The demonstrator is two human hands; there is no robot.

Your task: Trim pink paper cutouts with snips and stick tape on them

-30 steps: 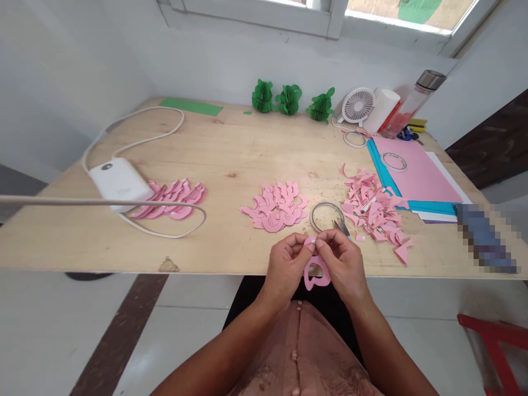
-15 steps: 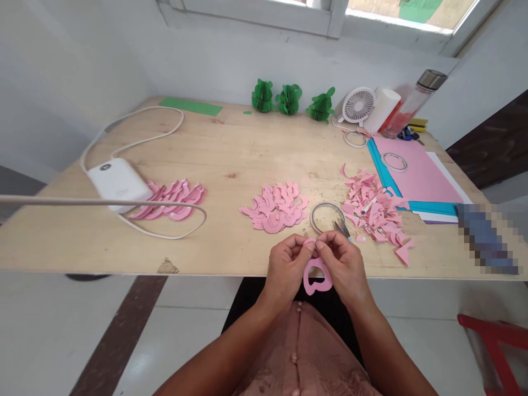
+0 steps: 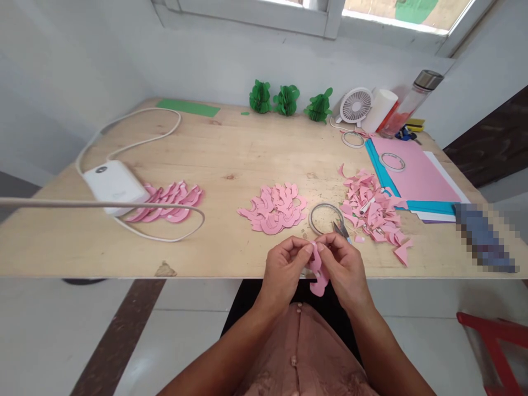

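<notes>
Between my two hands, at the table's front edge, is a pink paper cutout (image 3: 318, 286), its curved lower part hanging down. My left hand (image 3: 286, 267) pinches its top between thumb and fingers from the left. From the right, my right hand (image 3: 343, 267) pinches the same top edge, the fingertips nearly meeting. Just beyond my hands lies a roll of tape (image 3: 312, 219), with the scissors (image 3: 341, 231) partly hidden behind my right hand. A heap of pink cutouts (image 3: 274, 209) rests beyond my left hand.
Pink paper scraps (image 3: 373, 212) are heaped to the right, near stacked coloured sheets (image 3: 421, 176). At the left, a white power bank (image 3: 115, 184) with a cable touches more pink cutouts (image 3: 177, 201). Green paper figures (image 3: 285, 100), a small fan (image 3: 356, 105) and a bottle (image 3: 408, 104) stand at the back.
The pink cutout has turned in my fingers: its open ring shape faced me before, and now it appears narrower and folded or edge-on. Both hands keep their pinch in nearly the same place.
</notes>
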